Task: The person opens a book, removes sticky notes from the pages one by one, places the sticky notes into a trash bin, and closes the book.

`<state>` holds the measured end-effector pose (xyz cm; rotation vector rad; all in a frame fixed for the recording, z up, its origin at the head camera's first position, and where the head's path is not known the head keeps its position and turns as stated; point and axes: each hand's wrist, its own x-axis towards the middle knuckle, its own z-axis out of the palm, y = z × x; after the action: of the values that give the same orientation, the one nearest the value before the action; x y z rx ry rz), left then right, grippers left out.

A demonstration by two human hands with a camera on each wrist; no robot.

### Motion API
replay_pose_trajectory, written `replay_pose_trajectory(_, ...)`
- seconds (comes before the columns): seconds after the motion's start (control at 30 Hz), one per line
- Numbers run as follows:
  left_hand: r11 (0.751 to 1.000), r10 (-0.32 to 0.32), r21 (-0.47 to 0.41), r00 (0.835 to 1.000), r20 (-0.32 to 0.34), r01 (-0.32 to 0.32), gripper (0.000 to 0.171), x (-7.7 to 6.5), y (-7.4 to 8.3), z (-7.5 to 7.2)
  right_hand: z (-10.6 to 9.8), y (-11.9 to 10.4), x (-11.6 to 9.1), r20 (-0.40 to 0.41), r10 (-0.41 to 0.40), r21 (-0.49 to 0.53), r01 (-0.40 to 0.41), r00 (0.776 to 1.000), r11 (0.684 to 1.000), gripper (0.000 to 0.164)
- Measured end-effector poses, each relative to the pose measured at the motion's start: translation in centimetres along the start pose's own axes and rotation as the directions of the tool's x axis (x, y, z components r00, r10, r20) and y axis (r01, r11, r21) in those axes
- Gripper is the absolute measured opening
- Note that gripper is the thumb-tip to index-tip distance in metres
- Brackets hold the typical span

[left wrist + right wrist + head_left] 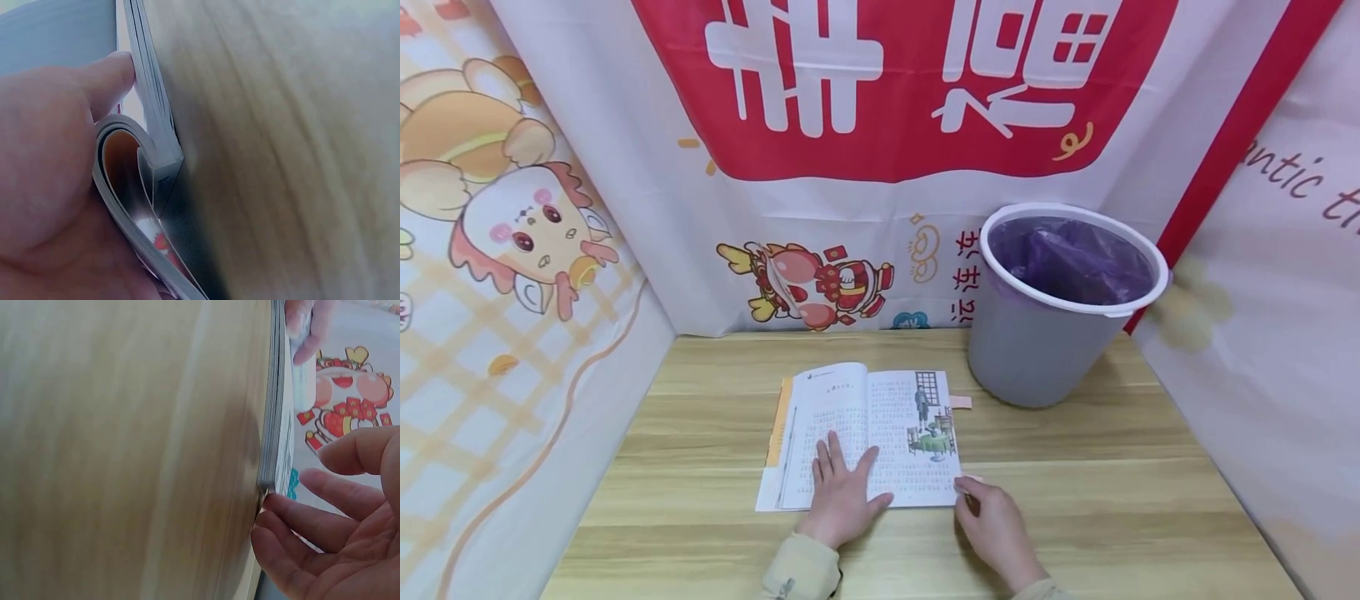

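Observation:
An open book (912, 433) with printed text and a coloured picture lies on the wooden table. My left hand (842, 498) rests with spread fingers on the lower part of its left page. Close up in the left wrist view, the pages beside the left hand (50, 162) curve over near the spine. My right hand (996, 525) is at the book's lower right corner. In the right wrist view, fingertips of the right hand (331, 531) touch the corner of the page stack (273, 412), and its uppermost digit stands apart from the pages.
A grey bin (1037, 350) with a white rim and purple liner stands at the back right. A pink tab (960, 402) sticks out from the book's right side. Printed cloths (850, 208) hang behind and on both sides of the table (1112, 500).

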<state>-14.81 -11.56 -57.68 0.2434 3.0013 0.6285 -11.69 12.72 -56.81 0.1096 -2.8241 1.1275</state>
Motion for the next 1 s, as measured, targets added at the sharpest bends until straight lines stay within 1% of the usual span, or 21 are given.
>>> replay_pose_trajectory(0.2, 1.000, 0.002, -0.009, 1.000, -0.002, -0.002, 0.077, -0.3, 0.5, -0.5, 0.7, -0.5, -0.5, -0.021, -0.026, -0.023, 0.025, 0.999, 0.999, 0.028)
replay_pose_trajectory(0.33, 1.000, 0.000, 0.002, 1.000, -0.001, 0.000, 0.078, -0.2, 0.4, -0.4, 1.1, -0.9, -0.8, -0.037, -0.001, -0.019, 0.001, 0.999, 1.000, 0.027)
replay_pose_trajectory(0.47, 1.000, 0.000, 0.017, 1.000, 0.001, 0.000, 0.079, -0.1, 0.3, -0.1, 1.2, -1.2, -1.0, -0.052, 0.034, 0.017, -0.033, 0.998, 0.999, 0.029)
replay_pose_trajectory(0.63, 1.000, 0.026, -0.009, 0.999, -0.019, -0.026, 0.075, -0.2, 0.5, -0.5, 1.2, -1.5, -1.0, -0.074, 0.071, 0.057, -0.067, 0.995, 0.996, 0.030)
replay_pose_trajectory(0.9, 1.000, 0.013, 0.004, 1.000, 0.001, -0.013, 0.076, -0.2, 0.5, -0.4, 1.0, -1.8, -1.1, -0.105, 0.103, 0.100, -0.093, 0.989, 0.991, 0.031)
replay_pose_trajectory(1.0, 1.000, 0.012, -0.009, 1.000, 0.001, -0.012, 0.076, -0.3, 0.4, -0.4, 0.9, -1.9, -1.1, -0.110, 0.102, 0.103, -0.091, 0.989, 0.991, 0.031)
